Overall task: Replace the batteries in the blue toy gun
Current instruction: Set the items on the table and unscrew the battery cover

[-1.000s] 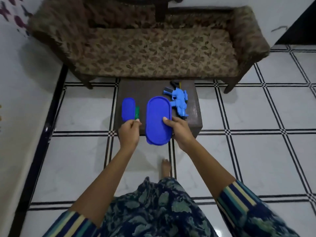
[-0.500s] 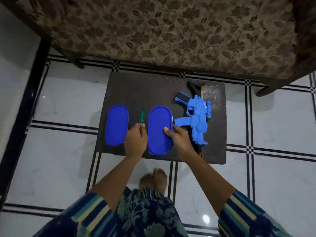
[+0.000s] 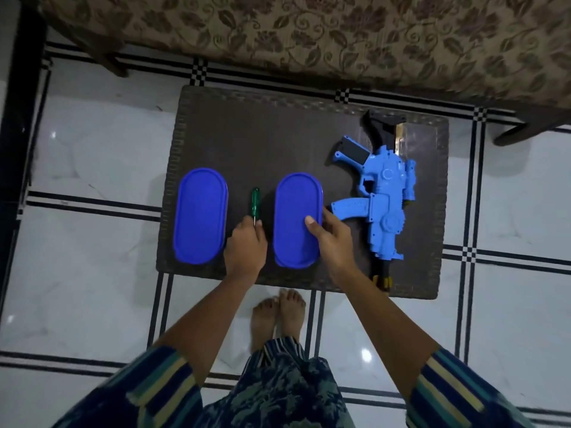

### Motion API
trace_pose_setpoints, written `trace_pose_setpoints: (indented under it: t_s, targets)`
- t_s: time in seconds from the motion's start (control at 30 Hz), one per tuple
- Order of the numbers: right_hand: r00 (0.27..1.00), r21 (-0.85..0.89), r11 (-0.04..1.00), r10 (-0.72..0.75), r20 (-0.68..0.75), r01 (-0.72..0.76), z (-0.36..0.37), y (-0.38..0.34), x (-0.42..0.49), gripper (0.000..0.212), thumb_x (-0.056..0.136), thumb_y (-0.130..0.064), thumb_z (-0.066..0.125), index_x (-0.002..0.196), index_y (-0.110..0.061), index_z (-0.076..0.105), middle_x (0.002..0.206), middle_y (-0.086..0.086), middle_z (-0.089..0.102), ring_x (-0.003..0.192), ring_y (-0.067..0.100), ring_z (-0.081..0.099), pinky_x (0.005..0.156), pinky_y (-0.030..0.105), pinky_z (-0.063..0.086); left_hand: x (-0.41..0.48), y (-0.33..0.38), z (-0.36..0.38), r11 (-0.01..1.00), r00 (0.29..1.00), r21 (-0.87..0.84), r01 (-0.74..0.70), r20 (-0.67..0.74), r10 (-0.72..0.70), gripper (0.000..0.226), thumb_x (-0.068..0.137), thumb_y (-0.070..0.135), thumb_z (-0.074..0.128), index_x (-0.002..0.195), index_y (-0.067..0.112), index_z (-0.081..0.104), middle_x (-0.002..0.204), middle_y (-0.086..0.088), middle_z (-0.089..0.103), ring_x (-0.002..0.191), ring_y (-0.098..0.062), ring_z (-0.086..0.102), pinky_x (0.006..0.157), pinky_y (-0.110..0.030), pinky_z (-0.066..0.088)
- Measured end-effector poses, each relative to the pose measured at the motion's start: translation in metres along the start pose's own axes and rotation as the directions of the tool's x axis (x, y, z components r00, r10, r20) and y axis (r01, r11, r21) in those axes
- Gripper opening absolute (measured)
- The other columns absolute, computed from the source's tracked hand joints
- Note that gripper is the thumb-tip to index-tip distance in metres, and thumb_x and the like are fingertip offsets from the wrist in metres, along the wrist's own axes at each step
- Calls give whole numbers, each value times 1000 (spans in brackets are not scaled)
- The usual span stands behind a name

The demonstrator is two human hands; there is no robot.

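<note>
The blue toy gun [image 3: 383, 205] lies on the right half of a dark low table [image 3: 278, 134], its muzzle towards me. Two blue oval lidded boxes rest on the table: the left box [image 3: 200, 215] and the right box [image 3: 295, 211]. Between them a green-handled screwdriver [image 3: 255, 201] lies with its handle pointing away from me. My left hand [image 3: 245, 250] pinches the screwdriver's metal shaft near the tip end. My right hand [image 3: 332, 244] grips the right box, thumb on the lid and fingers round its right side.
A floral-patterned sofa [image 3: 309, 32] stands just behind the table, one leg [image 3: 519, 131] at the right. White floor tiles with black lines surround the table. My bare feet [image 3: 278, 316] stand at the table's front edge.
The view has closed in over the table. The right box now lies flat on the table beside the screwdriver. Both hands keep their holds.
</note>
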State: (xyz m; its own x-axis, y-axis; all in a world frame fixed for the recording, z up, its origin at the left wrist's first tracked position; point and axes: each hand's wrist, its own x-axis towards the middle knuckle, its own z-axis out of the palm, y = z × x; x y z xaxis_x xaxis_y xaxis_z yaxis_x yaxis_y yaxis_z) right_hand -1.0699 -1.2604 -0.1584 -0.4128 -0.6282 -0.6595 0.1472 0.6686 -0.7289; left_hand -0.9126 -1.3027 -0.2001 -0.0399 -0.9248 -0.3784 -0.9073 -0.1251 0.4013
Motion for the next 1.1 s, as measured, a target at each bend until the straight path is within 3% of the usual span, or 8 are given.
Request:
trace_pose_setpoints:
  t_s: [0.17, 0.23, 0.33, 0.5, 0.63, 0.83, 1.0, 1.1]
  targets:
    - [996, -160, 987, -41, -80, 28, -3, 1, 0, 35, 94, -30, 64, 124, -11, 65, 115, 2, 71, 106, 20, 66, 82, 31, 58, 4, 3, -2, 989, 997, 146, 31, 67, -41, 32, 100, 35, 42, 103, 6, 53, 77, -8, 58, 65, -22, 58, 51, -29, 42]
    - [991, -267, 962, -81, -105, 50, -3, -5, -2, 34, 94, -28, 65, 121, -8, 66, 113, 5, 71, 104, 21, 66, 70, 18, 52, 2, 7, -6, 987, 996, 155, 48, 65, -59, 30, 99, 34, 44, 106, 6, 51, 80, -10, 59, 66, -23, 59, 51, -29, 42]
    - [980, -405, 909, -159, -121, 98, -5, -19, -14, 35, 96, -26, 61, 125, -5, 61, 115, 6, 68, 105, 21, 64, 71, 15, 47, -14, 13, -16, 989, 992, 95, 112, 40, -116, 25, 99, 27, 44, 105, 5, 52, 81, -11, 58, 67, -23, 57, 52, -30, 41]
    - [910, -630, 699, -413, 32, 339, -30, -56, -73, 21, 98, -20, 53, 110, -5, 62, 103, 10, 64, 98, 26, 58, 76, 32, 46, -69, 42, -76, 985, 989, -90, -149, 3, 150, 17, 98, 18, 43, 98, 7, 56, 88, -9, 59, 74, -20, 56, 62, -30, 43]
    - [850, -727, 527, -505, 149, 440, -55, -100, -141, 34, 97, -17, 48, 123, 2, 61, 120, 20, 64, 112, 37, 57, 96, 45, 48, -110, 76, -141, 958, 960, -93, -270, -103, 260, 20, 99, 21, 42, 102, 9, 58, 97, -9, 61, 82, -25, 59, 66, -33, 46]
    - [786, -746, 480, -611, 93, 462, -95, -158, -247, 27, 90, -6, 57, 112, 8, 65, 113, 29, 65, 104, 47, 60, 90, 53, 49, -169, 123, -227, 893, 898, -110, -436, -109, 426, 23, 98, 19, 43, 108, 5, 58, 106, -15, 62, 95, -34, 58, 80, -43, 48]
    - [766, -747, 504, -643, 11, 434, -145, -167, -301, 33, 99, -13, 50, 128, 2, 58, 130, 21, 59, 121, 38, 51, 99, 43, 41, -219, 155, -264, 805, 811, -108, -584, -132, 570, 25, 99, 16, 42, 109, 1, 59, 106, -15, 62, 95, -31, 57, 80, -38, 44]
    - [779, -764, 493, -626, 20, 415, -181, -159, -312, 35, 101, -17, 46, 130, 0, 55, 132, 19, 57, 122, 35, 49, 97, 40, 42, -242, 181, -262, 807, 809, -78, -585, -129, 574, 27, 100, 20, 41, 111, 3, 60, 110, -14, 62, 100, -30, 57, 82, -37, 43]
